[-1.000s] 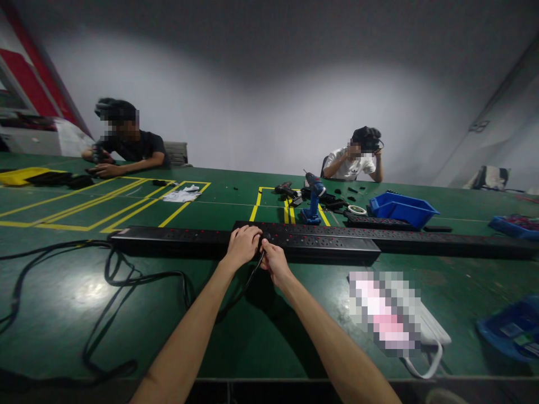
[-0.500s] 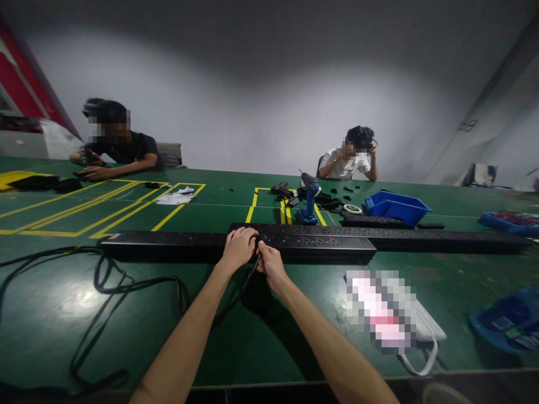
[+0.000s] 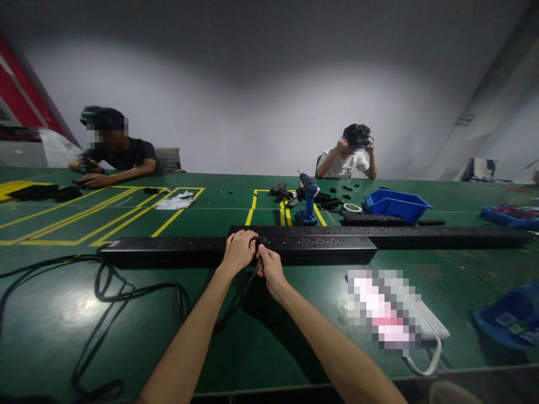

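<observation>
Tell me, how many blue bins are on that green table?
3. The first blue bin sits across the table near the person in white; the second blue bin lies far right; the third blue bin is at the near right corner. More may lie out of view.

Matt black casing on the power strip [image 3: 168, 247], metal or plastic (hard to tell). Smooth green table [image 3: 463, 269] with a dull sheen. Rubbery black cable [image 3: 246, 283]. Glossy blue plastic bin [image 3: 396, 205]. Flat yellow tape lines [image 3: 177, 213].
</observation>
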`<state>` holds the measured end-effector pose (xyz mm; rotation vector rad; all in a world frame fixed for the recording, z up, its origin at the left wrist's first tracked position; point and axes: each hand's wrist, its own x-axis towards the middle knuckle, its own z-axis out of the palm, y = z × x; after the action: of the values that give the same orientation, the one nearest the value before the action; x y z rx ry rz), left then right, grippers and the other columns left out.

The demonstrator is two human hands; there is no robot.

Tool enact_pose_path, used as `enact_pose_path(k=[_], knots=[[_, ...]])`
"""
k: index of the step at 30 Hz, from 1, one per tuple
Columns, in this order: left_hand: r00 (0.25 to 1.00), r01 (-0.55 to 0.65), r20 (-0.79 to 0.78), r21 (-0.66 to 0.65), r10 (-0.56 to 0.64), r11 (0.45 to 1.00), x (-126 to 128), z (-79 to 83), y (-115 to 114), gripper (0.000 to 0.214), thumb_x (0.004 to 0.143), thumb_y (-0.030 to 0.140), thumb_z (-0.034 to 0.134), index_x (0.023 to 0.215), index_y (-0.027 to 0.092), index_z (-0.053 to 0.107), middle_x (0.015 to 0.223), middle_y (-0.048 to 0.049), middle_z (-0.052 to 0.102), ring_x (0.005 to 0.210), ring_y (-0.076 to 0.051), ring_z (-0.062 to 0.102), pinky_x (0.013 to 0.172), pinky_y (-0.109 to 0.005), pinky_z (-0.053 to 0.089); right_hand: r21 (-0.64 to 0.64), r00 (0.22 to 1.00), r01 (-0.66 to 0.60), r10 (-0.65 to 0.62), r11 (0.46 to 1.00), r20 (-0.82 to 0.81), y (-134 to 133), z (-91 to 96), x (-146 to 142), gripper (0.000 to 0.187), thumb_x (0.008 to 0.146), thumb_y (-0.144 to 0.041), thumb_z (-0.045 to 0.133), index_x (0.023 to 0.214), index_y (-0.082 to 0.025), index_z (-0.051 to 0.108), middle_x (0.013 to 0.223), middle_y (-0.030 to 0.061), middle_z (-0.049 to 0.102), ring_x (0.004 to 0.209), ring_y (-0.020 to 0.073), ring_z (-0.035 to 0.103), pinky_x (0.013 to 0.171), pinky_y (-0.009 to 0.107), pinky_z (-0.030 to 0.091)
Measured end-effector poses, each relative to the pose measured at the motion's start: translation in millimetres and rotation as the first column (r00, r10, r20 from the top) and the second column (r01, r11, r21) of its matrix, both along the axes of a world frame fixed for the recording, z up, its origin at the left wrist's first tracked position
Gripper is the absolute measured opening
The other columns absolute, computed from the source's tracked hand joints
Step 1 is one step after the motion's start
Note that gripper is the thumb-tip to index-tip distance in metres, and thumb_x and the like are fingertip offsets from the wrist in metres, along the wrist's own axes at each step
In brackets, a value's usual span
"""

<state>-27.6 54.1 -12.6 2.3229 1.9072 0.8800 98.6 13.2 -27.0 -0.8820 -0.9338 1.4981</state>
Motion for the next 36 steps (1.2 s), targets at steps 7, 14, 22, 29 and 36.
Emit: enact_pose_path(k=[7, 14, 22, 29, 36], knots=[[1.000, 0.007, -0.001, -0.014, -0.007, 1.000, -1, -2.9, 1, 0.030, 0.092, 0.025, 0.045, 0.114, 0.028, 0.066, 0.133, -0.0022, 0.064, 0.132, -0.024, 0.048, 0.114, -0.045, 0.030, 0.013, 0.999, -0.029, 0.029, 1.000, -0.046, 4, 4.1, 0, 0.045, 0.076, -0.060, 0.068, 0.070, -0.019, 0.052, 0.040, -0.0113, 0.034, 0.034, 0.0036, 0.025, 0.035, 0.017, 0.024], [1.000, 0.004, -0.008, -0.004, -0.004, 1.000, -1, -1.9, 1, 0.030, 0.092, 0.025, 0.045, 0.113, 0.028, 0.066, 0.134, -0.0021, 0.063, 0.133, -0.024, 0.048, 0.114, -0.047, 0.030, 0.011, 1.000, -0.018, 0.018, 1.000, 0.011, -1, 1.7, 2, 0.048, 0.074, -0.063, 0.068, 0.068, -0.019, 0.051, 0.040, -0.0102, 0.035, 0.034, 0.0045, 0.029, 0.034, 0.018, 0.025], [1.000, 0.002, -0.005, 0.008, -0.002, 1.000, 0, -2.5, 1, 0.030, 0.092, 0.026, 0.044, 0.112, 0.028, 0.066, 0.134, -0.0022, 0.063, 0.132, -0.024, 0.048, 0.115, -0.047, 0.031, 0.053, 0.999, -0.040, 0.041, 0.998, -0.032, 6, 0.7, 2, 0.046, 0.076, -0.062, 0.067, 0.070, -0.019, 0.051, 0.041, -0.0106, 0.036, 0.033, 0.0044, 0.029, 0.034, 0.017, 0.024], [1.000, -0.003, -0.002, 0.011, 0.003, 1.000, 0, -1.0, -2, 0.031, 0.091, 0.025, 0.045, 0.115, 0.027, 0.065, 0.135, -0.0038, 0.063, 0.132, -0.026, 0.048, 0.114, -0.048, 0.031, 0.101, 0.998, -0.044, 0.039, 0.994, 0.053, 1, 2.2, 5, 0.045, 0.079, -0.062, 0.064, 0.069, -0.019, 0.051, 0.041, -0.0098, 0.037, 0.033, 0.0048, 0.031, 0.034, 0.018, 0.025], [1.000, 0.012, -0.001, -0.006, -0.012, 1.000, 2, 4.3, -8, 0.032, 0.093, 0.025, 0.041, 0.113, 0.026, 0.066, 0.133, -0.0060, 0.064, 0.132, -0.025, 0.048, 0.115, -0.048, 0.030, 0.289, 0.988, -0.150, 0.134, 0.945, 0.073, -12, 65.8, 15, 0.047, 0.080, -0.065, 0.062, 0.071, -0.020, 0.052, 0.046, -0.0091, 0.038, 0.037, 0.0049, 0.032, 0.037, 0.018, 0.029]])
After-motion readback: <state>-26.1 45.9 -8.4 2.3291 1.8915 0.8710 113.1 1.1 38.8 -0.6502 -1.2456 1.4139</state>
